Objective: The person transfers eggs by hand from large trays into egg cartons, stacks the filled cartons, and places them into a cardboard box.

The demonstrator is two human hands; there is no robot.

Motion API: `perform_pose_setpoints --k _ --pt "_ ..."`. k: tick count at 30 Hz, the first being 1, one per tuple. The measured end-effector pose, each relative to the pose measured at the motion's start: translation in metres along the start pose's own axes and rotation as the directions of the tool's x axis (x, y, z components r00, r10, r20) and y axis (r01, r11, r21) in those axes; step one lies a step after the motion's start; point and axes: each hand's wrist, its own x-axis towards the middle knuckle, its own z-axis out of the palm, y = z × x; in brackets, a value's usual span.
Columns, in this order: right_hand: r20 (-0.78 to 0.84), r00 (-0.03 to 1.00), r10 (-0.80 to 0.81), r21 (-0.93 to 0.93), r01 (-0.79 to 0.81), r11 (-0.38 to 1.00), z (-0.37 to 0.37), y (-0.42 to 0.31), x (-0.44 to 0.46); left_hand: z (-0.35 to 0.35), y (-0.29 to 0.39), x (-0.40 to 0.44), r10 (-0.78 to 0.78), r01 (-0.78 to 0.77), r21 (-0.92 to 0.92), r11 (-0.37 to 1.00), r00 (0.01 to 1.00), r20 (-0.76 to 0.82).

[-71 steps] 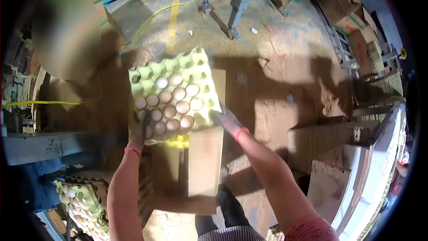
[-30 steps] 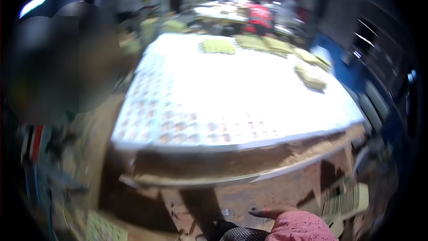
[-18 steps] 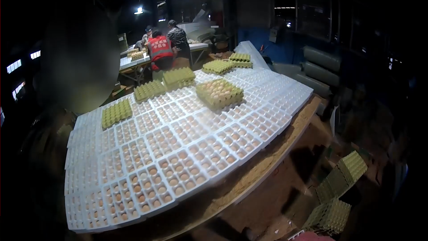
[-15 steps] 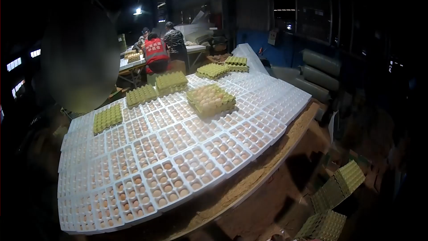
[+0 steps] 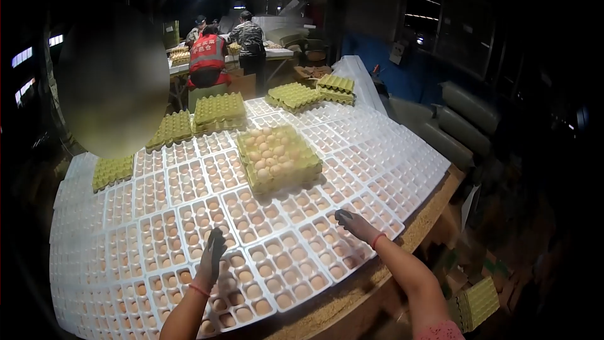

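Over the near rows of white plastic egg trays (image 5: 139, 219), my left hand (image 5: 212, 255) reaches forward in a dark-tipped glove, fingers stretched out and holding nothing. To the right, my gloved right hand (image 5: 356, 225) hovers above the trays, fingers forward and empty. Brown eggs (image 5: 253, 291) fill the tray cups beneath both hands. Beyond the hands, a stack of yellow-green egg flats (image 5: 286, 182) stands on the trays, with loose pale eggs (image 5: 272, 154) on its top flat. Neither hand touches this stack.
More green flats (image 5: 219, 108) stand along the table's far left side, and others (image 5: 336, 85) at the far end. The wooden table edge (image 5: 412, 226) runs along the right. Flats (image 5: 481, 305) lie on the floor. People (image 5: 207, 56) work at another table behind.
Both my hands have come into view from below and reach over the trays. The view has shifted, and the stack with eggs appears nearer.
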Motion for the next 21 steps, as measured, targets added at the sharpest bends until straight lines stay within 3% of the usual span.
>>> perform_pose_setpoints --k 1,2,4,5,10,12,14,15,16,17,18,20,21 --pt "0.141 0.985 -0.1 -0.09 0.113 0.99 -0.002 0.015 0.03 0.004 -0.014 0.036 0.014 -0.012 -0.066 0.998 0.999 0.038" --pt "0.16 0.976 0.147 0.052 -0.157 0.986 -0.012 -0.003 0.06 0.009 -0.026 0.076 -0.128 0.127 -0.086 0.988 0.992 -0.004" --pt "0.005 0.997 0.079 0.043 -0.08 0.996 -0.018 0.022 0.132 0.033 -0.028 0.13 -0.112 0.11 0.158 0.981 0.994 0.007" --pt "-0.017 0.994 0.11 0.156 -0.106 0.982 -0.019 0.049 0.168 0.04 -0.045 0.163 -0.105 0.106 0.033 0.994 0.994 -0.026" --pt "-0.012 0.952 0.306 0.613 -0.235 0.754 -0.013 0.14 0.329 0.07 -0.047 0.268 -0.111 0.113 0.034 0.993 0.992 -0.059" --pt "0.123 0.947 0.298 0.567 -0.314 0.762 -0.004 0.083 0.339 0.078 -0.045 0.29 -0.083 0.084 0.006 0.996 0.993 -0.087" --pt "0.279 0.959 0.055 0.432 -0.176 0.884 0.013 0.111 0.374 0.091 -0.049 0.307 -0.028 0.021 -0.073 0.997 0.995 -0.096" --pt "0.359 0.933 0.03 0.528 -0.229 0.818 0.016 0.134 0.385 0.132 0.007 0.287 -0.232 0.202 -0.133 0.97 0.932 -0.279" --pt "0.433 0.901 0.007 0.602 -0.295 0.742 0.016 0.145 0.394 0.09 -0.058 0.336 -0.067 0.215 0.562 0.799 0.96 -0.272" --pt "0.451 0.892 -0.037 0.488 -0.212 0.847 0.009 0.14 0.395 0.103 -0.029 0.326 -0.173 0.239 0.362 0.901 0.963 -0.207" --pt "0.464 0.881 -0.087 0.373 -0.105 0.922 -0.001 0.128 0.394 0.109 -0.027 0.326 -0.175 0.218 0.186 0.958 0.959 -0.223" --pt "0.473 0.881 -0.001 0.545 -0.292 0.786 0.006 0.141 0.401 0.118 -0.023 0.327 -0.162 0.13 -0.156 0.979 0.963 -0.214" --pt "0.421 0.903 -0.083 0.537 -0.175 0.825 0.004 0.139 0.396 0.124 -0.013 0.324 -0.244 0.199 -0.209 0.958 0.945 -0.219"
